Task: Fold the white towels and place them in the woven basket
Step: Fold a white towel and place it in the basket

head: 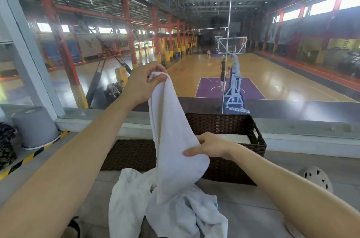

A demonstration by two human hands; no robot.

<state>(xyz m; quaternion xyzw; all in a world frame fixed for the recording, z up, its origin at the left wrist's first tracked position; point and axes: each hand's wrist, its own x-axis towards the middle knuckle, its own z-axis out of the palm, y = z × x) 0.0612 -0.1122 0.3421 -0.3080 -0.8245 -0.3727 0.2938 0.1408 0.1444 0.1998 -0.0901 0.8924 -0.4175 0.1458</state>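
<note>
**Towel held up before the basket**

A grey bucket [36,127] stands at the floor's far left. The left hand [143,84] pinches the top of the towel [171,130], fingers curled round it. The right hand [210,145] pinches its edge lower down. The towel hangs over a heap [155,204] on the floor, before the basket [233,167], which holds 1 folded towel [237,138].

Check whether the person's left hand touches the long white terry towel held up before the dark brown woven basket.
Touching. The head view shows the left hand gripping the top end of the white towel, fingers curled round the cloth.
</note>
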